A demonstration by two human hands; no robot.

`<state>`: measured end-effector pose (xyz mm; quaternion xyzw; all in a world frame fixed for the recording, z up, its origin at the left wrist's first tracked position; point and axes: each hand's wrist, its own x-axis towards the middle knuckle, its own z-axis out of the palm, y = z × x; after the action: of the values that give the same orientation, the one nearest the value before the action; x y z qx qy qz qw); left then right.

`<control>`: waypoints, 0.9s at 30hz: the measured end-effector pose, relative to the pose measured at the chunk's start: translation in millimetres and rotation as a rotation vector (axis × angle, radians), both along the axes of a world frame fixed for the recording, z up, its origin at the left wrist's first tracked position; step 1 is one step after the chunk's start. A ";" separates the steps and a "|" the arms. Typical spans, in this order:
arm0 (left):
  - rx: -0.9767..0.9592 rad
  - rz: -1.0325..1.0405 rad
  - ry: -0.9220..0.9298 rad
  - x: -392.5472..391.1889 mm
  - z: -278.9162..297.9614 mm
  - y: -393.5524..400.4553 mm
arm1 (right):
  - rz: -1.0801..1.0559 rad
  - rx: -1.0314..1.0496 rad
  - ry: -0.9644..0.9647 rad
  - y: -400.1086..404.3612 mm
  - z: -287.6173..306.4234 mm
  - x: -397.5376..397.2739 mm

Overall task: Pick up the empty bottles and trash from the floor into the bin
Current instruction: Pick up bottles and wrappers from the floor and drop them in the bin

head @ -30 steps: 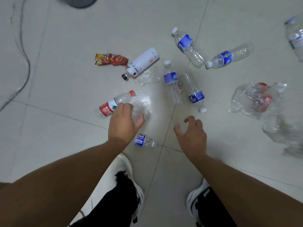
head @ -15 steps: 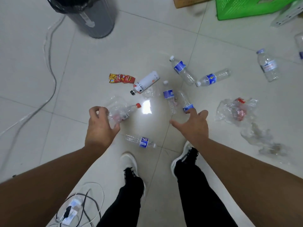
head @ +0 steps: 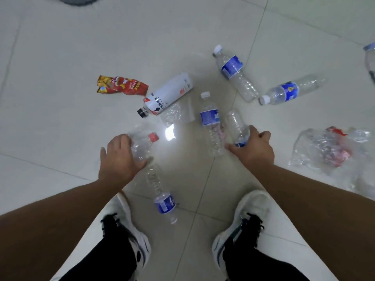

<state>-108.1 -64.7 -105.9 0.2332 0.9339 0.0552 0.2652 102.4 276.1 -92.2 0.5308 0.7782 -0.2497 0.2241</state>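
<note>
My left hand [head: 119, 159] is shut on a clear red-capped bottle [head: 143, 146], held just above the floor together with some crumpled clear plastic. My right hand [head: 253, 151] wraps around the lower end of a clear blue-labelled bottle [head: 236, 124] lying on the tiles. Another blue-labelled bottle [head: 211, 122] lies right beside it. Further off are a white bottle with a black cap [head: 168, 94], a red snack wrapper [head: 121, 86] and two more bottles [head: 235, 74] [head: 292, 90]. One bottle [head: 162, 195] lies between my shoes. Only the dark bin base [head: 79, 0] shows at the top edge.
A crumpled clear plastic bag with red scraps [head: 324, 151] lies right of my right hand. A clear plastic cup [head: 178, 114] sits by the white bottle. Another bottle [head: 370, 59] is cut off at the right edge. My shoes stand at the bottom.
My right hand has reached forward and closed on the blue-labelled bottle. My left hand still holds the red-capped bottle. The view has tilted down, so the bin has nearly left the frame.
</note>
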 end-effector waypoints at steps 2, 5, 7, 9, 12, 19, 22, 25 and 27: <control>0.000 -0.032 -0.016 -2.3 -25.8 -6.6 | 0.002 0.038 -0.034 2.2 -27.8 3.5; 0.030 -0.091 -0.013 -4.9 -44.5 -13.7 | 0.054 0.120 0.018 -1.9 -52.5 7.8; 0.026 -0.123 -0.001 -6.1 -42.2 -15.4 | -0.012 0.106 0.083 -4.7 -53.1 8.8; 0.042 -0.027 -0.004 -7.1 -27.2 -11.3 | -0.197 0.067 0.141 -5.8 -39.5 9.1; 0.094 0.156 -0.036 -10.0 17.9 -0.9 | -0.306 0.049 0.143 -14.8 0.7 5.9; 0.201 0.270 -0.156 -30.0 166.9 23.3 | -0.260 -0.251 0.188 -61.5 153.4 -59.8; 0.254 0.284 -0.163 -47.1 240.8 28.7 | -0.245 -0.287 0.247 -83.3 233.7 -101.1; 0.314 0.317 -0.151 -74.1 314.2 32.1 | -0.222 -0.303 0.286 -99.3 311.4 -142.7; 0.349 0.311 -0.149 -98.9 362.9 34.4 | -0.221 -0.302 0.321 -106.4 360.1 -169.6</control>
<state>-206.9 -30.3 256.9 0.1242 0.9127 0.2730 0.2775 -67.3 169.8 267.9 0.5268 0.6948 -0.4676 0.1456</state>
